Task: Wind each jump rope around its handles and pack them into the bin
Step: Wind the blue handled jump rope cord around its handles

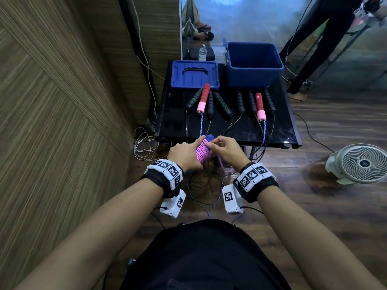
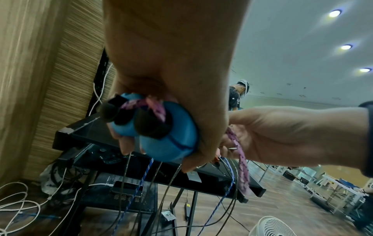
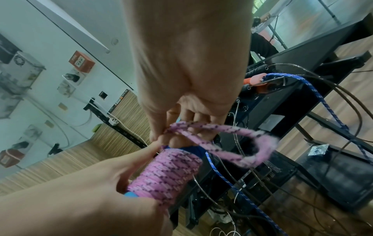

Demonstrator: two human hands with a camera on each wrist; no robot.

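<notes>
My left hand (image 1: 185, 154) grips a pair of blue handles (image 2: 171, 143) wound tight with pink rope (image 1: 202, 152), held in front of the black table's near edge. The wound pink bundle (image 3: 167, 174) fills the right wrist view. My right hand (image 1: 225, 150) pinches a loose loop of the pink rope (image 3: 238, 142) at the top of the bundle. The open blue bin (image 1: 253, 63) stands at the table's back right. Several more jump rope handles, black ones (image 1: 240, 101) and red-and-pink ones (image 1: 203, 98), lie in a row on the table (image 1: 278, 130), their cords hanging over the front edge.
A blue lid (image 1: 194, 74) lies left of the bin. A white fan (image 1: 362, 164) stands on the wooden floor to the right. A wood-panelled wall (image 1: 62, 101) runs along the left. White cable (image 1: 144, 147) coils on the floor. A person's legs (image 1: 314, 49) stand behind the table.
</notes>
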